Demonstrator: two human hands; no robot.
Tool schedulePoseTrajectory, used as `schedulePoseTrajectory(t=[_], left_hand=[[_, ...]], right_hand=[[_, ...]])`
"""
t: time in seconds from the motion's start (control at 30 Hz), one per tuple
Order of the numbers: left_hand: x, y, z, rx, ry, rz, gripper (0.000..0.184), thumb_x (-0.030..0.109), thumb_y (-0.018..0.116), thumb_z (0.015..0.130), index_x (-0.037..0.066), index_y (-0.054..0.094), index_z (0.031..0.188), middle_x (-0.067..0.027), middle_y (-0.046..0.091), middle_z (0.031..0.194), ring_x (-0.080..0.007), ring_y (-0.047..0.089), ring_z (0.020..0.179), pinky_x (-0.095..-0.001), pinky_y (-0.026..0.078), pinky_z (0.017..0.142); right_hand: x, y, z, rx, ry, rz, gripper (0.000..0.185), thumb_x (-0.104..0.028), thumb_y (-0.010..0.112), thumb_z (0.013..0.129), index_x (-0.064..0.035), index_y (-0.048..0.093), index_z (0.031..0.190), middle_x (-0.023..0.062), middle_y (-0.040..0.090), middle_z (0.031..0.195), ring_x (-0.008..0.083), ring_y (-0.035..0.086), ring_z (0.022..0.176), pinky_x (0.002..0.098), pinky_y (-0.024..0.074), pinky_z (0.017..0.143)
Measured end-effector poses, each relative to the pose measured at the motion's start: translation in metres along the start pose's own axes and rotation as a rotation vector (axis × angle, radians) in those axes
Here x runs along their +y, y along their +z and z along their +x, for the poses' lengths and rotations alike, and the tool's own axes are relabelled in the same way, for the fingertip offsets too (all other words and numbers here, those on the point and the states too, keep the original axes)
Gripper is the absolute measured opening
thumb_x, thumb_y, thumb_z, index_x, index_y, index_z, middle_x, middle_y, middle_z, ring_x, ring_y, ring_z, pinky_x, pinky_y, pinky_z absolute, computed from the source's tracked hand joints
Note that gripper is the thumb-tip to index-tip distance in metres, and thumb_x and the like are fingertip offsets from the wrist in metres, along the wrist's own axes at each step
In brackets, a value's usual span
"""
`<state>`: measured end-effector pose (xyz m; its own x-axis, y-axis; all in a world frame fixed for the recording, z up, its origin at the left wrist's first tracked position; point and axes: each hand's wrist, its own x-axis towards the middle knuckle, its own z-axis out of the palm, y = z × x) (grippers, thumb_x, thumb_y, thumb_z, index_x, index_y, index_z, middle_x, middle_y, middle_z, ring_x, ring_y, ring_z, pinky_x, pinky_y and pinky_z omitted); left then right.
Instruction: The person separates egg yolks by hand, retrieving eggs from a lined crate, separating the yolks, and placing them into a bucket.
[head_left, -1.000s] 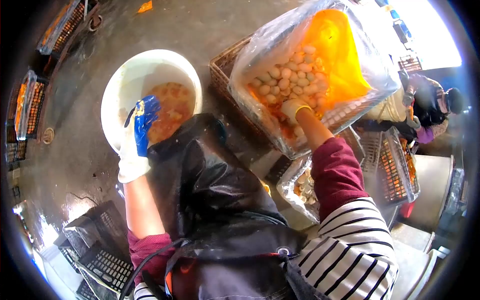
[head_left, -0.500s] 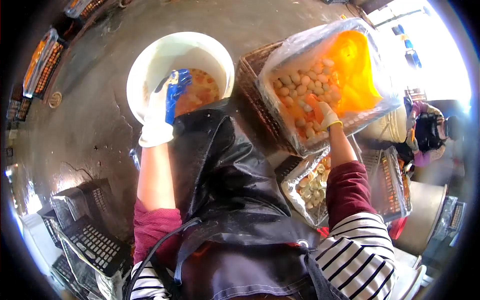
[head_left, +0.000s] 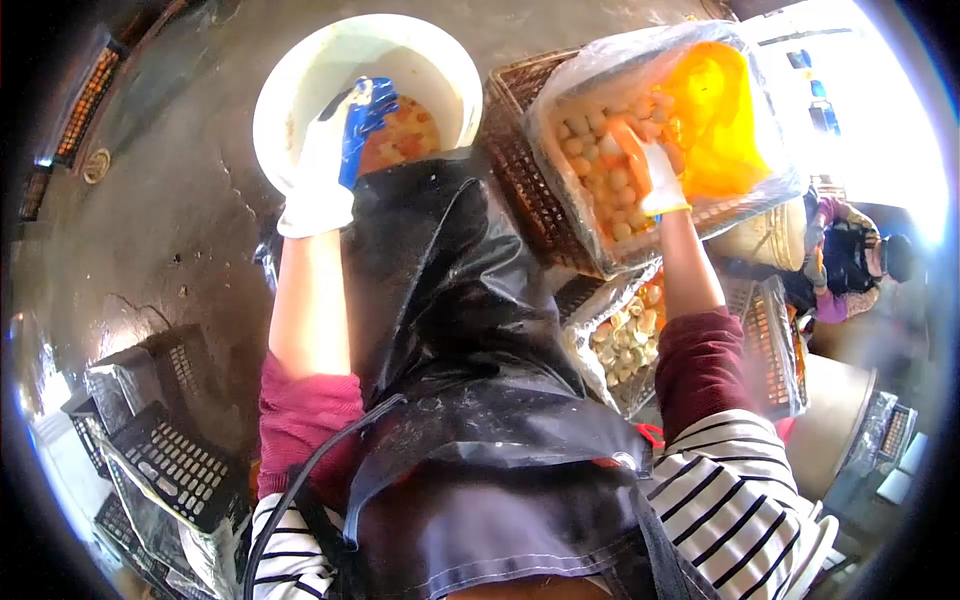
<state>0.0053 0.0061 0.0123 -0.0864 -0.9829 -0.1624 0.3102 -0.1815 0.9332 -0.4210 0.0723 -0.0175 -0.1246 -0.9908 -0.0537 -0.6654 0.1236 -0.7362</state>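
My left hand (head_left: 350,135), in a white glove with a blue coating, hangs over a white bucket (head_left: 275,95). Its fingers are bent and slightly apart, with nothing visible in them. Yellow-orange liquid with lumps like broken eggs (head_left: 405,135) covers the bucket's bottom. My right hand (head_left: 650,165), in a white glove with orange fingers, reaches into a plastic-lined crate (head_left: 535,190). Its fingers stretch over the eggs (head_left: 620,185) there, apart from the thumb; motion blurs them. Whether an egg lies under the palm is hidden.
Below the egg crate stands a lined crate of pale shells (head_left: 625,350). Black crates (head_left: 180,465) are stacked at lower left. A person (head_left: 850,255) sits at the right by a pale bucket (head_left: 765,240). A black apron (head_left: 470,300) covers my lap, against the white bucket.
My right hand has moved up and further over the eggs. My left hand stays over the bucket, its fingers looking a little more spread. The whole view has shifted slightly.
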Motion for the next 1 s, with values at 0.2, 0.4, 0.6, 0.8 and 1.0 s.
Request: schedulePoseTrajectory(t=[0.2,0.4,0.6,0.8,1.0], left_hand=[[0.015,0.005,-0.011,0.016,-0.059,0.122,0.034,0.025,0.055,0.090,-0.001,0.059,0.110,-0.0090,0.065,0.099,-0.0166,0.058,0.090,-0.0291,0.045,0.082],[0.010,-0.002,-0.005,0.007,0.010,0.095,0.039,0.030,0.057,0.089,-0.003,0.060,0.110,-0.0090,0.065,0.097,-0.0150,0.058,0.088,-0.0279,0.044,0.079],[0.015,0.012,-0.007,0.024,0.003,-0.022,0.048,0.009,0.057,0.087,0.003,0.041,0.132,-0.0089,0.056,0.113,-0.0111,0.055,0.092,-0.0213,0.046,0.076],[0.020,0.011,-0.011,-0.021,0.135,-0.098,0.038,0.006,0.055,0.087,0.003,0.049,0.124,-0.0045,0.058,0.106,-0.0133,0.056,0.091,-0.0235,0.046,0.078],[-0.047,-0.028,0.027,0.026,-0.018,-0.100,0.023,0.016,0.053,0.091,0.002,0.059,0.108,-0.0028,0.060,0.090,-0.0125,0.055,0.079,-0.0242,0.045,0.068]], right_hand=[[-0.163,0.086,0.045,0.087,-0.118,0.293,0.033,-0.013,0.060,0.085,-0.0032,0.055,0.116,0.0045,0.061,0.104,0.0130,0.056,0.092,0.0262,0.0459,0.082],[-0.162,0.151,0.090,-0.169,-0.061,-0.076,0.019,-0.024,0.046,0.084,-0.0131,0.063,0.083,0.0111,0.063,0.084,0.0248,0.058,0.075,0.0319,0.0453,0.070],[-0.206,0.132,0.070,-0.385,-0.197,0.636,0.036,-0.025,0.060,0.080,0.0002,0.059,0.106,0.0110,0.062,0.104,0.0186,0.061,0.090,0.0299,0.0485,0.079],[-0.233,0.174,0.069,-0.444,-0.593,-0.003,0.037,-0.034,0.049,0.090,-0.0042,0.059,0.108,0.0123,0.060,0.106,0.0263,0.056,0.099,0.0351,0.0437,0.088],[-0.277,0.175,0.041,-0.317,-0.554,-0.499,0.027,-0.030,0.050,0.085,-0.0075,0.060,0.095,0.0146,0.062,0.096,0.0321,0.059,0.091,0.0378,0.0449,0.080]])
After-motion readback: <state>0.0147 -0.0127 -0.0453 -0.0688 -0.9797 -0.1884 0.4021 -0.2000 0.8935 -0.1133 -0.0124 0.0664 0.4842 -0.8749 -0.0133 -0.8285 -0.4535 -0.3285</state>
